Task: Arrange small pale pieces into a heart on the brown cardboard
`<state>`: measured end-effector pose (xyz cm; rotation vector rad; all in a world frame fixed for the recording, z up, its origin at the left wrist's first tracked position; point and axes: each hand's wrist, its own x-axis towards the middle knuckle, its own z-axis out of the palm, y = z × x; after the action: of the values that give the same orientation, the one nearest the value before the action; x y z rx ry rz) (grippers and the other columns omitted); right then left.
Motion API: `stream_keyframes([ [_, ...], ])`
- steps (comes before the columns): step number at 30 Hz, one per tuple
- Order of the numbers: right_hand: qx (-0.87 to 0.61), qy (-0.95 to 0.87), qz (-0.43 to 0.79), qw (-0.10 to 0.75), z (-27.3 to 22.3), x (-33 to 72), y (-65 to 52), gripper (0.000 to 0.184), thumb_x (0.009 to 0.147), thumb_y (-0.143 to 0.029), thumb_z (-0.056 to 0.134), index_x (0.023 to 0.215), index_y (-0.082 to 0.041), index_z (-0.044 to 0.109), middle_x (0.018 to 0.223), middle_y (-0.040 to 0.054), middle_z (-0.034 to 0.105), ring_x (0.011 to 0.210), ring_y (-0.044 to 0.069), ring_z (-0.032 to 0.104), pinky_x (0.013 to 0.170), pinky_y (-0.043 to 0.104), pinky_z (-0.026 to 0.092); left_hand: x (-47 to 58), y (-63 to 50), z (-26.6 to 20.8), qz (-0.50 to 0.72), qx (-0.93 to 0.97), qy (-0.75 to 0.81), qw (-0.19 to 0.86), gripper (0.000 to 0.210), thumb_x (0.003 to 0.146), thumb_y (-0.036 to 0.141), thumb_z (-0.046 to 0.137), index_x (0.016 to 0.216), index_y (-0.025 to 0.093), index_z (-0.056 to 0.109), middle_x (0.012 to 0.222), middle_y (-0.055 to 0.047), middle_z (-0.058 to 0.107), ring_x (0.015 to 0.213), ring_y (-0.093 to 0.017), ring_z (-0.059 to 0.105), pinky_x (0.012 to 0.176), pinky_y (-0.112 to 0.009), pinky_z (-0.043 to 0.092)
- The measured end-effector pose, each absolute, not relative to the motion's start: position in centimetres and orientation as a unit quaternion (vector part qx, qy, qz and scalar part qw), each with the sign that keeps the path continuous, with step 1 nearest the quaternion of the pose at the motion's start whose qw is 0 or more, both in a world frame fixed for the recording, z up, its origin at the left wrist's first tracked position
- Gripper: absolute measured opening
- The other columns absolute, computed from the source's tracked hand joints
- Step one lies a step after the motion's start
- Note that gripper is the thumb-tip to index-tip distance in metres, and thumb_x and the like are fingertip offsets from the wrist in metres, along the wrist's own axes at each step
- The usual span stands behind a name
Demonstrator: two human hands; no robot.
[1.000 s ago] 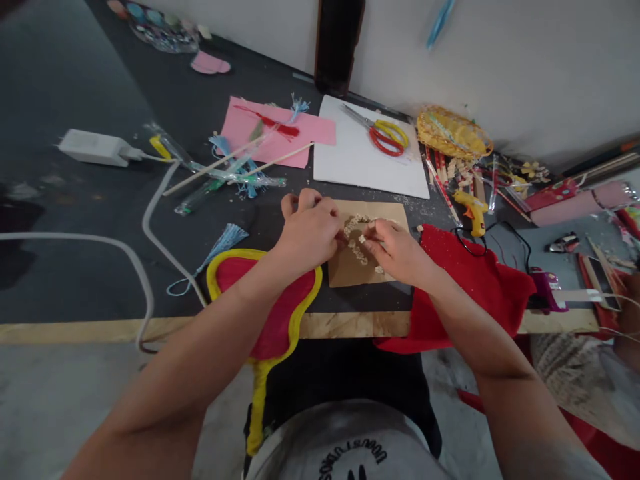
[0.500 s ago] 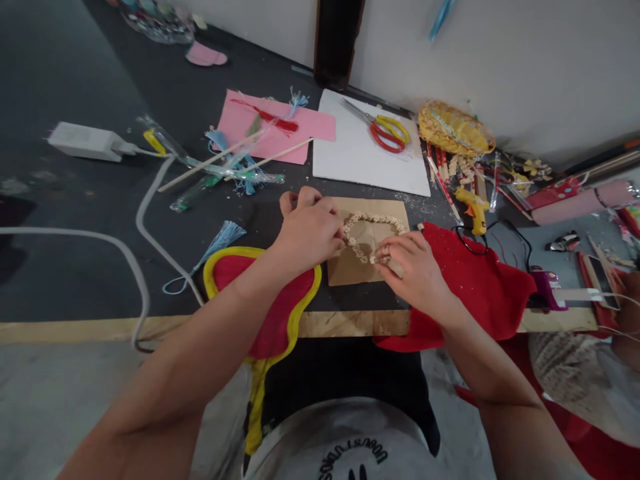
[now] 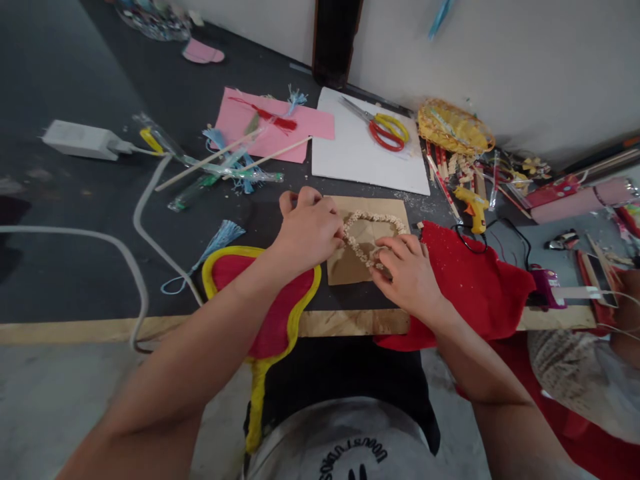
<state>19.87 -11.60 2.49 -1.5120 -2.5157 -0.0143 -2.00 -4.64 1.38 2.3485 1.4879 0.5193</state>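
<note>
A pale, knobbly beaded strand [image 3: 357, 248] lies in a rounded loop on a square of brown cardboard [image 3: 345, 273]. At the loop's lower right, my right hand [image 3: 407, 272] has its thumb and fingers closed on the strand, covering part of it. My left hand [image 3: 311, 223] rests over the cardboard's left edge with curled fingers. Its fingertips are beside the loop's left side, and what they hold, if anything, is hidden. Under my left forearm is a dark red fan-shaped piece with a yellow border [image 3: 295, 320]. Red cloth [image 3: 465, 287] lies beside my right hand.
Scissors [image 3: 377, 127] lie on a white board [image 3: 345, 160] behind the cardboard. A yellow glue gun [image 3: 475, 208] and a woven basket [image 3: 455, 130] stand to the right. Leftward are sticks, blue tassels [image 3: 220, 240], a white plug [image 3: 80, 140] and its cable. Another person's arm shows far right.
My right hand has shifted slightly left and down along the loop, its fingers drawn closer together. The left hand stays in nearly the same place.
</note>
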Motion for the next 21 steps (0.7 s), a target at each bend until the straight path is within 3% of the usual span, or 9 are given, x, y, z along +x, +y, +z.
stream_keyframes([
  [21,-0.515,-0.853,0.003,0.077,2.61,19.81,-11.86,0.013,0.094,-0.034,0.065,0.101,-0.024,0.07,0.124,0.0084,0.072,0.118,0.033,0.052,0.091,0.049,0.046,-2.19,-4.44,0.94,0.195,0.823,0.506,0.169,0.014,0.083,0.023,0.069,0.069,0.021,0.07,0.101,-0.005,0.07,0.115,-0.032,0.045,0.107,-0.058,0.025],
])
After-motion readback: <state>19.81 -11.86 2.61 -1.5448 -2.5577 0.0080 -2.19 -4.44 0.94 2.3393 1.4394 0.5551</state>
